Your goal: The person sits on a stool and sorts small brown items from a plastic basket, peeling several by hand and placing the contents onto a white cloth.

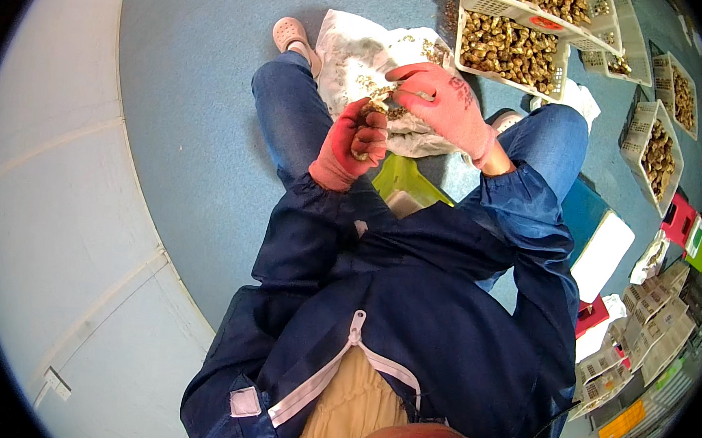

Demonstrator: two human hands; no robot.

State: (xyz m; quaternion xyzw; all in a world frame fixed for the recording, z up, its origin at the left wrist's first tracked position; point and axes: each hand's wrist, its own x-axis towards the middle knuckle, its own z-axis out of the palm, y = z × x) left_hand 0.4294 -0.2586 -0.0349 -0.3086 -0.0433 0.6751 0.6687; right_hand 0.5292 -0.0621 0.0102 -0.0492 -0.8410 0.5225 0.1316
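Left grip (352,144), red glove: curled round a small brown-and-pale piece (378,101), held above the white cloth (340,43). Right grip (444,107), red glove: fingertips at the piece's upper end; whether they pinch it, I cannot tell. White crate (561,71), brown pieces inside: right of the cloth. Handling, my judgement: left steady, right light, work kept over the cloth.

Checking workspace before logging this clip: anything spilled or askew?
Mildly: small brown bits are scattered over the rumpled, dark-smudged white cloth, with dark specks on the blue floor left of the white plastic crate. They look stray because the crate contains its brown, bulb-like pieces.
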